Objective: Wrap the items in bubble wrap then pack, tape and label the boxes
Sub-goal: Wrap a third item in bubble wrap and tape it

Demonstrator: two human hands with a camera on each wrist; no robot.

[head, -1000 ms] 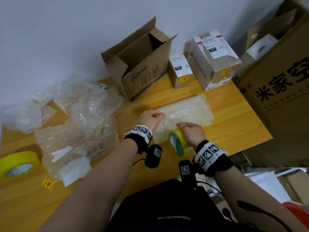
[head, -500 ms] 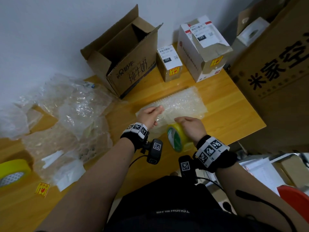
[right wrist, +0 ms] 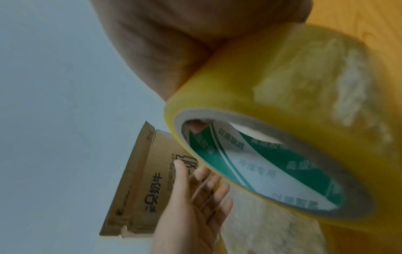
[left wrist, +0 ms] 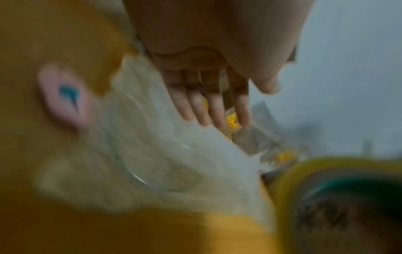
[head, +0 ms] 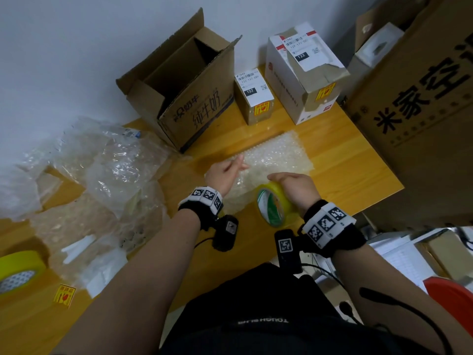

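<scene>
Two tape rolls on the wooden table (head: 345, 175). Far left edge: yellow tape roll (head: 18, 267) lying flat, w/ a small yellow sticker (head: 64, 299) just beside it toward the near edge. Next right: heap of clear plastic bags & loose wrap (head: 107, 180), some white scraps on it.

Centre back, against wall: open cardboard box (head: 189, 98), flaps up, printed side facing front. Front of it: bubble wrap sheet (head: 276, 157) flat on table.

Left hand (head: 226, 172) over near-left part of sheet, fingers (left wrist: 202, 110) straight & side by side, thumb out, holding nothing; contact w/ sheet can't tell, wrist view blurred.

Right hand (head: 294, 187) grips second tape roll (head: 273, 203), yellow w/ green-white core, standing on edge at sheet's near edge. Palm over the top; a fingertip shows inside the core in the wrist view.

Right of open box: small labelled box (head: 253, 96), then larger white labelled box (head: 304, 73), both w/ yellow stickers, close together. Far right, off table: big printed carton (head: 422, 111).
</scene>
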